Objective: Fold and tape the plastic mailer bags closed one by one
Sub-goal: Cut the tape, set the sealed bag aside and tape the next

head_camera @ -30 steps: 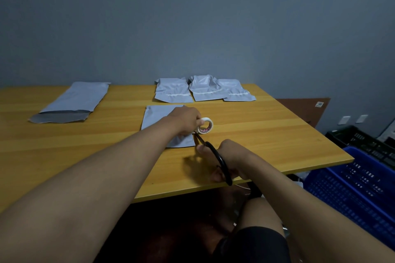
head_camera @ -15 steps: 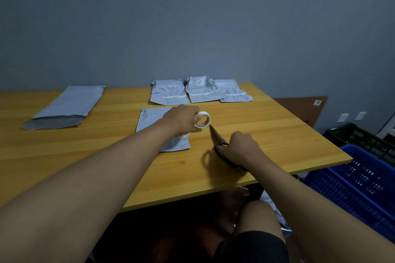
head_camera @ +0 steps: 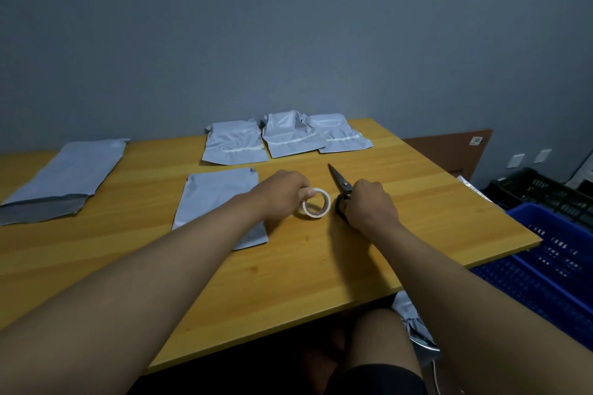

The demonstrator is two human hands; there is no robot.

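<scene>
While the left hand [head_camera: 282,191] pinches the tape roll [head_camera: 316,207], the right hand [head_camera: 369,205] apparently grips half-hidden scissors [head_camera: 340,184]

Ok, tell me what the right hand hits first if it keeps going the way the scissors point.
Likely nothing on the table: the right hand and scissors aim between the taped bags and the right edge, though depth is unclear.
</scene>
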